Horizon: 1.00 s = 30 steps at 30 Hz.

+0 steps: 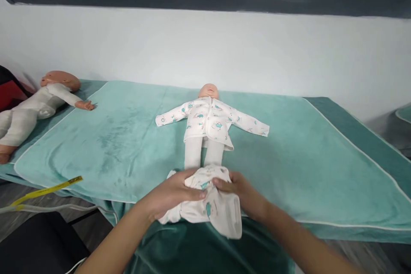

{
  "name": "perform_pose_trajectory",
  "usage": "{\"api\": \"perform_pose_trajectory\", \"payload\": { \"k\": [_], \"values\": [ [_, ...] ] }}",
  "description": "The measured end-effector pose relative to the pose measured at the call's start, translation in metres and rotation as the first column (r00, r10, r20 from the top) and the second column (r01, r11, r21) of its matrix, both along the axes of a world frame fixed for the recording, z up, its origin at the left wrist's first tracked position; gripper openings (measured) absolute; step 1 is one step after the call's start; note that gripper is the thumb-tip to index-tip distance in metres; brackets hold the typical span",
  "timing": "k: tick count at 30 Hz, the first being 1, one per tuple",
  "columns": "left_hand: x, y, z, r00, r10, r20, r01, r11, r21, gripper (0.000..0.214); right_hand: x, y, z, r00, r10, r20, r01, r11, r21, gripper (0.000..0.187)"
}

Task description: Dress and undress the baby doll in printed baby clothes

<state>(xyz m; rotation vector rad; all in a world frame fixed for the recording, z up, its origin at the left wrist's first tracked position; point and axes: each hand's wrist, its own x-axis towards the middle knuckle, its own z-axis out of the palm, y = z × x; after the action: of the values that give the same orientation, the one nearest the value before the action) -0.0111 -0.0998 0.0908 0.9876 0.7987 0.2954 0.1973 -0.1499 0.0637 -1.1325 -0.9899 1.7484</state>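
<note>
A baby doll (208, 124) lies on its back on a teal blanket (305, 167), wearing a white printed top, arms spread, legs in white. At its feet, both my hands bunch up a pair of small white printed trousers (215, 209). My left hand (171, 195) grips the cloth from the left, fingers curled over it. My right hand (240, 190) grips it from the right. The doll's feet are hidden under the bunched cloth.
A second doll (35, 109) in plain white lies at the far left of the blanket. A yellow measuring tape (48, 189) hangs off the near left edge. A white wall runs behind the table, with a dark window frame above.
</note>
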Motion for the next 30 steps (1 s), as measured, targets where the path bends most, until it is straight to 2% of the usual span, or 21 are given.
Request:
{"api": "perform_pose_trajectory", "payload": {
  "k": [2, 4, 7, 9, 13, 17, 21, 23, 26, 28, 30],
  "values": [
    [-0.002, -0.011, -0.004, 0.995, -0.016, -0.098, 0.022, 0.998, 0.058, 0.048, 0.000, -0.022, -0.021, 0.983, -0.094, 0.157, 0.088, 0.995, 0.044, 0.031],
    [-0.001, -0.021, -0.007, 0.980, -0.008, -0.197, 0.049, 0.979, 0.200, 0.037, -0.004, -0.037, -0.039, 0.920, -0.219, 0.326, 0.178, 0.972, 0.150, 0.022],
    [0.004, -0.030, -0.007, 0.944, 0.047, -0.325, 0.112, 0.885, 0.452, 0.025, -0.015, -0.047, -0.056, 0.841, -0.352, 0.412, 0.274, 0.932, 0.237, 0.012],
    [0.006, -0.032, -0.003, 0.915, 0.067, -0.397, 0.166, 0.834, 0.525, 0.022, -0.026, -0.049, -0.061, 0.850, -0.395, 0.348, 0.347, 0.918, 0.194, 0.013],
    [0.006, -0.024, 0.009, 0.899, -0.003, -0.439, 0.251, 0.824, 0.509, 0.019, -0.038, -0.048, -0.060, 0.861, -0.479, 0.172, 0.469, 0.878, 0.097, 0.015],
    [0.006, -0.002, 0.019, 0.921, -0.158, -0.357, 0.319, 0.832, 0.453, 0.025, -0.035, -0.038, -0.051, 0.841, -0.538, 0.052, 0.537, 0.843, 0.032, 0.018],
    [0.012, 0.028, 0.021, 0.913, -0.278, -0.298, 0.391, 0.804, 0.449, 0.032, -0.031, -0.019, -0.043, 0.819, -0.569, -0.082, 0.569, 0.822, -0.024, 0.035],
    [0.017, 0.041, 0.019, 0.916, -0.237, -0.324, 0.381, 0.770, 0.513, 0.029, -0.031, -0.010, -0.041, 0.806, -0.577, -0.134, 0.573, 0.817, -0.066, 0.042],
    [0.026, 0.053, 0.015, 0.948, -0.017, -0.317, 0.237, 0.704, 0.670, 0.020, -0.029, -0.004, -0.038, 0.775, -0.589, -0.230, 0.566, 0.808, -0.163, 0.049],
    [0.031, 0.055, 0.012, 0.955, 0.098, -0.279, 0.149, 0.655, 0.741, 0.015, -0.027, -0.004, -0.036, 0.777, -0.556, -0.296, 0.529, 0.831, -0.173, 0.056],
    [0.033, 0.051, 0.012, 0.957, 0.142, -0.253, 0.107, 0.637, 0.764, 0.016, -0.023, -0.007, -0.034, 0.795, -0.508, -0.331, 0.491, 0.860, -0.140, 0.061]
  ]
}}
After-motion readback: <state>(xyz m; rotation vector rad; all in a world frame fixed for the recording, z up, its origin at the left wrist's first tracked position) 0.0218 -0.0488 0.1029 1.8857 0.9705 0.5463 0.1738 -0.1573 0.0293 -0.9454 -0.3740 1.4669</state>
